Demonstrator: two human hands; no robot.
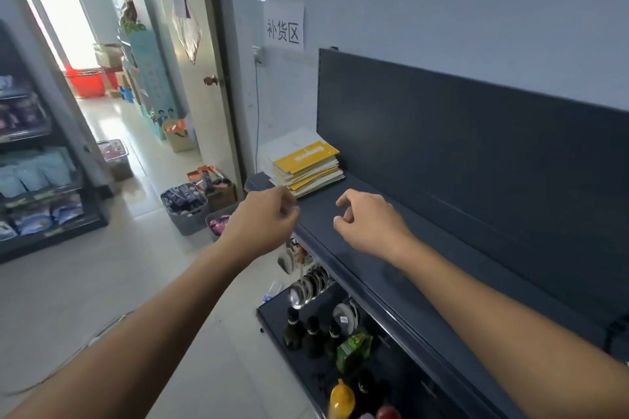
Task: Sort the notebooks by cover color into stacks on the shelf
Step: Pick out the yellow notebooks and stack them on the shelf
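Note:
A mixed stack of notebooks, yellow and white covers, lies at the far left end of the dark grey shelf, a yellow one on top. My left hand hovers just in front of the stack at the shelf's front edge, fingers loosely curled, holding nothing. My right hand hangs over the bare shelf surface to the right of the stack, fingers curled and apart, also holding nothing. Neither hand touches the notebooks.
The shelf's dark back panel rises behind it. A lower shelf carries bottles, metal bowls and a green packet. Grey baskets of goods stand on the floor by the open door. A paper sign hangs on the wall.

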